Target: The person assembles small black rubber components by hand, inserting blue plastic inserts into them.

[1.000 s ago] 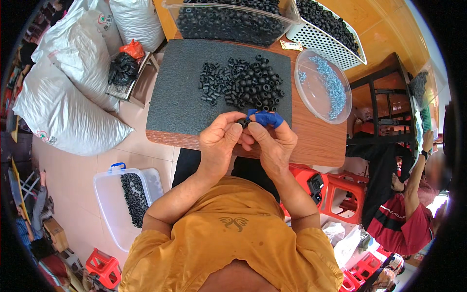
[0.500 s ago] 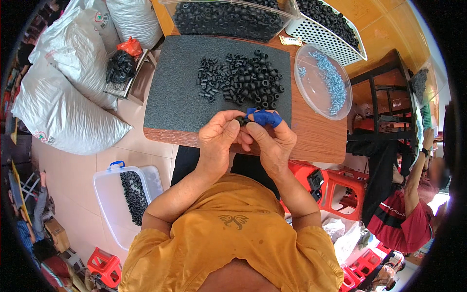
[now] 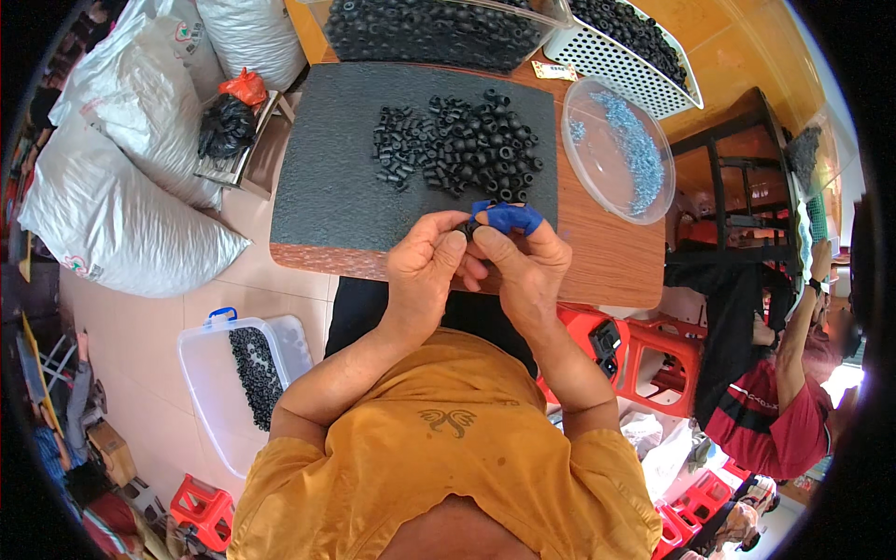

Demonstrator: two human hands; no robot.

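My left hand (image 3: pixel 423 261) and my right hand (image 3: pixel 525 263) meet above the near edge of the dark grey mat (image 3: pixel 327 159). Between their thumbs and fingertips they pinch a small black ring-shaped part (image 3: pixel 469 227), mostly hidden by the fingers. Blue wrapping (image 3: pixel 509 218) covers fingers of my right hand. Just beyond my hands lies a pile of black ring-shaped parts (image 3: pixel 495 149). Smaller black tubular parts (image 3: pixel 397 149) lie to its left on the same mat.
On the wooden table (image 3: pixel 616 266), a round clear tray (image 3: pixel 584 168) holds small bluish pieces. Behind stand a clear bin (image 3: pixel 322 14) and a white perforated basket (image 3: pixel 621 84) of black parts. White sacks (image 3: pixel 131 205), a floor bin (image 3: pixel 201 373) and red stools (image 3: pixel 663 364) surround me; a co-worker (image 3: pixel 775 401) is at right.
The view has shifted slightly. My hands stay together on the small black part, with only a slight change in the fingers.
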